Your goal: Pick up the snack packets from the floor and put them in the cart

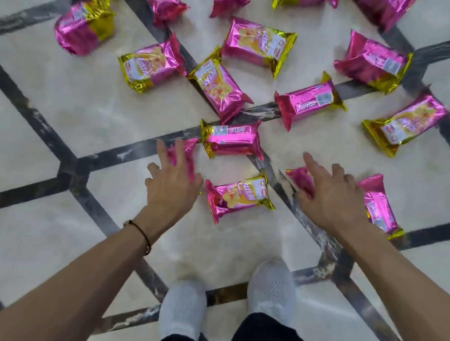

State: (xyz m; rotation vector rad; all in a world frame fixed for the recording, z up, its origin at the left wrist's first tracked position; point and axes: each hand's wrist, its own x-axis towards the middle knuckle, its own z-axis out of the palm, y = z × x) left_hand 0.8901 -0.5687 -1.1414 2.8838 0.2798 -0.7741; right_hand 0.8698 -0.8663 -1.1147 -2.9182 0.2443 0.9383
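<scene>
— What covers the floor (64, 102)?
— Pink-and-gold foil snack packets (259, 44), scattered flat. Their print is too blurred to read.
— And the hands?
— The left grip (173, 185) lies spread, fingers straight, over the near-left packet (184, 152), which runs lengthways away from the person. The right grip (330, 195) covers the near-right packet (377, 203), lying slantwise, gold end nearest. Whether it's pinched, I can't tell.

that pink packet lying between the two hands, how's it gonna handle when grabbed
The pink packet looks puffed and crinkled, so it is probably light and squashy rather than stiff. Its glossy foil likely slips on the polished floor. Flat-lying, it shouldn't roll.
</scene>
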